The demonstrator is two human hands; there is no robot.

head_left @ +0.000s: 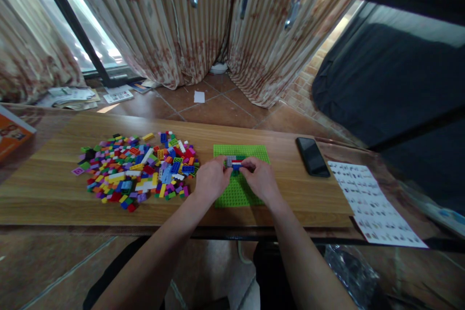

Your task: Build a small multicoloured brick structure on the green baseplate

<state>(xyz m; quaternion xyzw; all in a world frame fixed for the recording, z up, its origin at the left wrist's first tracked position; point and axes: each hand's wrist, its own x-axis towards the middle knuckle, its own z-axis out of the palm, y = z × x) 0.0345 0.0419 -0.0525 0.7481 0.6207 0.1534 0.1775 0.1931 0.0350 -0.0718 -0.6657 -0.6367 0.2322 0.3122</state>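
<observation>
Both hands meet over a green studded baseplate (240, 193) on the wooden tabletop. Between them is a small assembly of toy building bricks (236, 161), with grey, red, white, blue and dark green parts. My left hand (214, 177) pinches the assembly's left end between thumb and fingers. On the other side, my right hand (259, 178) has its thumb and fingers closed on the right end. The fingertips cover part of the bricks, and I cannot tell whether the assembly is pressed onto the baseplate or held just above it.
A wide pile of loose multicoloured bricks (141, 169) lies left of the baseplate. To the right are a black phone (312, 156) and a printed sheet (374, 203) hanging past the wooden board (290, 203). An orange box (14, 131) stands at the far left, with curtains behind.
</observation>
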